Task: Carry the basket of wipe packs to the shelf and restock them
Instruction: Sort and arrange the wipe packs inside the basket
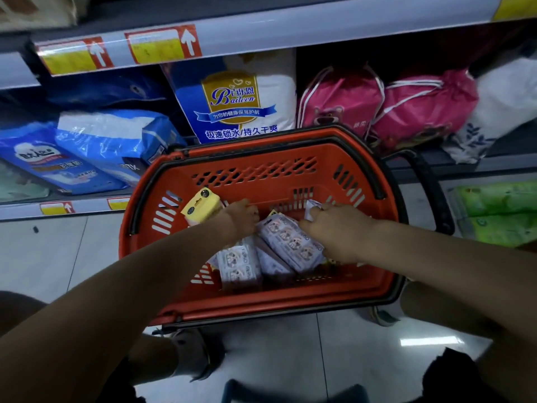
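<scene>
Location: the basket (261,167) is set on the glossy tiled floor (43,257), directly in front of the shelf (261,30). Its long axis runs left to right, parallel with the shelf edge.

Construction: the basket is of orange moulded plastic with slotted and lattice-pierced walls and a black-trimmed rim. A thick black handle (433,193) is seen outside its right end.

Contents: several wipe packs (290,242) are recorded on the basket bottom. They are flat, soft, oblong film packs, pale lilac, printed with rows of cartoon faces. The uppermost pack is laid with its long axis diagonal, from far left to near right. Two more beside it are pointed roughly away from the person. A yellow pack (202,207) is stood tilted against the left wall.

Hands: both are lowered into the basket. The left hand (245,218) is curled downward just beside the yellow pack. Whether anything is gripped cannot be told. The right hand (334,228) is rested over the diagonal pack, and the edge of a white packet (312,210) is pinched in its curled fingers.

Shelf stock: blue film packs (87,149), a white-and-blue bag (232,103), pink drawstring bags (377,109) and green packs (499,213) are noted. Red-and-yellow price labels (162,45) are fixed to the rail.
</scene>
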Action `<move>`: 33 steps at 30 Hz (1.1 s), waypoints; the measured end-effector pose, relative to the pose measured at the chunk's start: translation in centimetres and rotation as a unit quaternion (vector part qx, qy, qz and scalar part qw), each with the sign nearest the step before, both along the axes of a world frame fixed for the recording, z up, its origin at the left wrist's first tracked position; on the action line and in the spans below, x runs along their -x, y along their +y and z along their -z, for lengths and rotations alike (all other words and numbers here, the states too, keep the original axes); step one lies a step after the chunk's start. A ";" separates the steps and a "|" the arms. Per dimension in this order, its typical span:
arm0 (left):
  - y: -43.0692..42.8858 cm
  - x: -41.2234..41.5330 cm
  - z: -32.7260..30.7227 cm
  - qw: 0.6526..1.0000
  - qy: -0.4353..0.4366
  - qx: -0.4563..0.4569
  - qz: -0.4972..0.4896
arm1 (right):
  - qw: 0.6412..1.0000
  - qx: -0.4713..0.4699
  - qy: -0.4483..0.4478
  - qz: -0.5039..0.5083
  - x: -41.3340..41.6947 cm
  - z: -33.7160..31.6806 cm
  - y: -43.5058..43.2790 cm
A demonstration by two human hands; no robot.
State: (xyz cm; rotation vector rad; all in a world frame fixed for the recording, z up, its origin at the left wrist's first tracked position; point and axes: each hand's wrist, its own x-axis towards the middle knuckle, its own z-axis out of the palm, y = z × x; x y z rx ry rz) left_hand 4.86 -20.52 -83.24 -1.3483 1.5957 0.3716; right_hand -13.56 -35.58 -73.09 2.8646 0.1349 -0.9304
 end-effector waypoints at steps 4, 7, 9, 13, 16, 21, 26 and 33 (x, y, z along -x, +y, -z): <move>0.1 -0.1 -1.5 1.000 0.008 0.013 0.004 | 1.000 0.002 0.002 0.002 0.0 -0.2 0.1; 0.4 -0.2 -3.9 0.998 0.044 -0.001 -0.044 | 1.000 0.001 -0.005 0.001 -0.1 -0.3 0.2; 1.1 -0.1 -5.6 0.994 0.068 0.006 -0.082 | 1.000 -0.008 -0.010 0.007 -0.3 -0.5 0.2; 3.5 -0.1 -8.9 0.981 0.073 0.094 -0.153 | 0.999 -0.018 -0.025 0.022 -1.0 -1.4 0.2; 5.4 -0.8 -11.6 0.923 0.118 0.163 -0.328 | 0.997 0.009 -0.062 0.042 -1.5 -2.3 0.1; 8.5 -0.7 -15.5 0.668 0.306 0.277 -0.619 | 0.991 0.037 -0.089 0.090 -2.2 -3.4 -0.4; 9.6 1.6 -17.6 0.449 0.406 0.334 -0.722 | 0.984 -0.005 -0.118 0.131 -2.2 -4.2 0.0; 9.2 3.9 -15.3 0.236 0.494 0.365 -0.753 | 0.896 -0.258 -0.228 0.281 -1.9 -5.5 1.5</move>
